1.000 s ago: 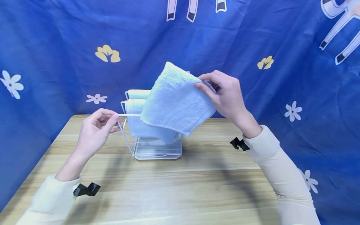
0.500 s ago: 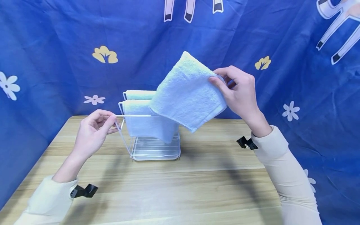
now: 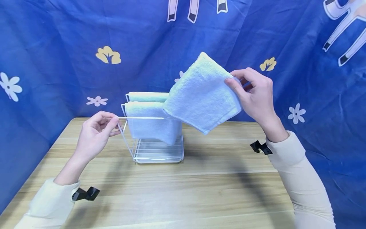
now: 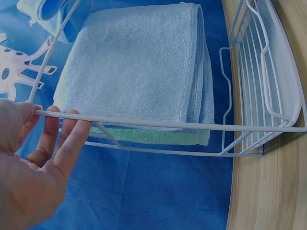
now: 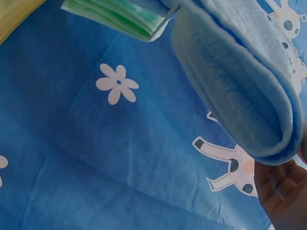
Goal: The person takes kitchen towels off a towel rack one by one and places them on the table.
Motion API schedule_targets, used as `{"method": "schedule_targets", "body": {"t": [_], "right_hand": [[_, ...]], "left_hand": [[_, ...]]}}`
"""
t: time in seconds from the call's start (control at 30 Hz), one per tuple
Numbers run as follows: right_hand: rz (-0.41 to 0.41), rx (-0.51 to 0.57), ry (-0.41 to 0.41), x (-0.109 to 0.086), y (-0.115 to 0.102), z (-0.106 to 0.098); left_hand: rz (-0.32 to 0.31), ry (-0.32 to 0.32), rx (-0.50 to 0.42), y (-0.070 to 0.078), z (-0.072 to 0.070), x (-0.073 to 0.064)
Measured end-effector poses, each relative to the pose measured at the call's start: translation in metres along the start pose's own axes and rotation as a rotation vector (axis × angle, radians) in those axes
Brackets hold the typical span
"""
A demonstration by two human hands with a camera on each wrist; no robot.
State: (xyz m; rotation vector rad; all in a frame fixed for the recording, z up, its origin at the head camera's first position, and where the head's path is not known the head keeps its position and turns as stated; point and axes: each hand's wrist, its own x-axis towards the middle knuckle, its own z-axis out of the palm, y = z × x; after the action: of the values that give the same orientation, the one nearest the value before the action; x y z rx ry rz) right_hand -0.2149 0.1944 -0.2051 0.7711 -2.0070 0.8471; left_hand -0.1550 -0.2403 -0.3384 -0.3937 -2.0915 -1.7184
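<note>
above the right end of the white wire rack (image 3: 158, 158), a pinched blue towel (image 3: 201, 95)

at the left end of the rack, the left hand (image 3: 95, 133) has a narrow grip: thumb and fingers pinch the corner where the front top bar (image 3: 140, 118) meets the side wire. above and to the right of the rack, the right hand (image 3: 257, 93) pinches the blue towel near its right edge, so this grip is narrow too and filled with cloth. the towel is tilted, one corner up and one down; the right wrist view shows it folded over, thick and rounded at the hand's end. in the head view its lower left part overlaps the right stretch of the front top bar; whether cloth and bar touch, i cannot tell.

on the rack, behind the front top bar, a second blue cloth (image 3: 147, 128) hangs folded over a bar. at the rear of the rack hangs a pale green cloth (image 3: 147, 96), mostly hidden, its layers showing in the right wrist view.

under the rack is a wood-grain table (image 3: 171, 203); behind the rack hangs a blue curtain (image 3: 137, 28) printed with flowers and animals. nearer than the rack, on either side, pale sleeves (image 3: 303, 181) each bear a black device (image 3: 261, 148) at the cuff.
</note>
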Motion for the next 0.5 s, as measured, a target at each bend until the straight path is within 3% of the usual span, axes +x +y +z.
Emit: {"method": "schedule_targets", "body": {"t": [0.3, 0.5], "right_hand": [[-0.02, -0.079, -0.016, -0.01, 0.009, -0.009], [0.019, -0.097, -0.041, -0.025, 0.019, -0.013]], "left_hand": [[0.007, 0.003, 0.002, 0.0, 0.0, 0.0], [0.006, 0.004, -0.001, 0.0, 0.0, -0.001]]}}
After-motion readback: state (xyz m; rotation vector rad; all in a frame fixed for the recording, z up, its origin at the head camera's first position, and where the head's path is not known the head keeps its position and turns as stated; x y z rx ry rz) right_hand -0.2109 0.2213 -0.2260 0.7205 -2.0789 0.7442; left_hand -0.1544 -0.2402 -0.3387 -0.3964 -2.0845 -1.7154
